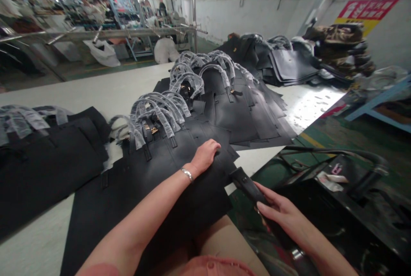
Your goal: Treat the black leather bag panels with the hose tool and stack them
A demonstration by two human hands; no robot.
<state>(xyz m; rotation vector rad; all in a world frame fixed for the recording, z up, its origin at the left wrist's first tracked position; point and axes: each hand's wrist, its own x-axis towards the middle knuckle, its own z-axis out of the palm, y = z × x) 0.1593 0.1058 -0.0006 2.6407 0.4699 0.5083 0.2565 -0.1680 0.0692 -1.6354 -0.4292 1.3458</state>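
My left hand (pixel 206 156), with a silver bracelet at its wrist, rests on a stack of black leather-like bag panels (pixel 195 194). Its fingers are curled in, and what they may pinch is hidden. In my right hand (pixel 276 207) is a long black strap-like piece (pixel 248 186), held between thumb and fingers beyond the table edge. Its far end comes close to the panels' right edge, and a silvery band shows lower down; its exact kind is unclear. Plastic-wrapped handles (pixel 157 113) with gold-coloured fittings stand up from the panels ahead of my left hand.
More black bag pieces (pixel 240 113) lie fanned out farther along the white table (pixel 135 76), with another pile (pixel 48 156) at left. Folded pieces (pixel 293 64) sit at the far right. A black cart-like frame (pixel 337 207) stands right of the table.
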